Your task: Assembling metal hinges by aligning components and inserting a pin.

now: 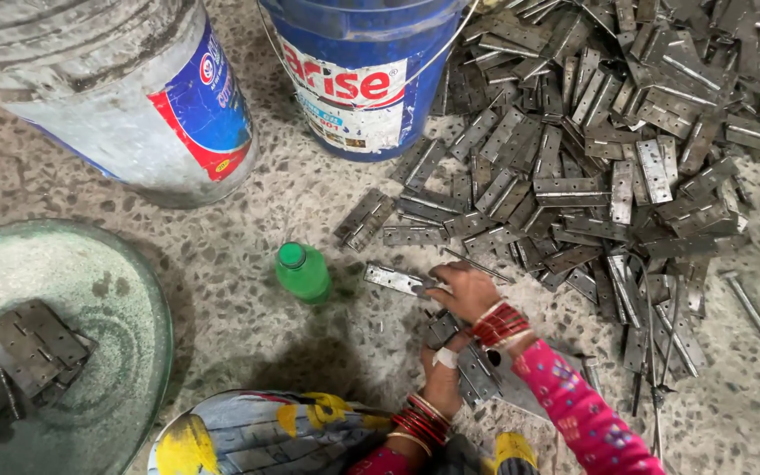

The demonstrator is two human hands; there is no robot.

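Left hand (442,374) pinching hinge stack (475,374) | right hand (465,292) gripping hinge (393,279), long axis left-right

At upper centre you see a blue bucket (358,70) bearing a white rectangular label (349,101) with red lettering; at upper left, a grey bucket (107,88) bearing a blue-and-red label (204,110).

A bottle (303,273) is set left of the hinge pile (626,149), with two buckets (358,79) placed behind it.

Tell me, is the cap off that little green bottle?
No, the green bottle stands upright on the floor with its green cap on.
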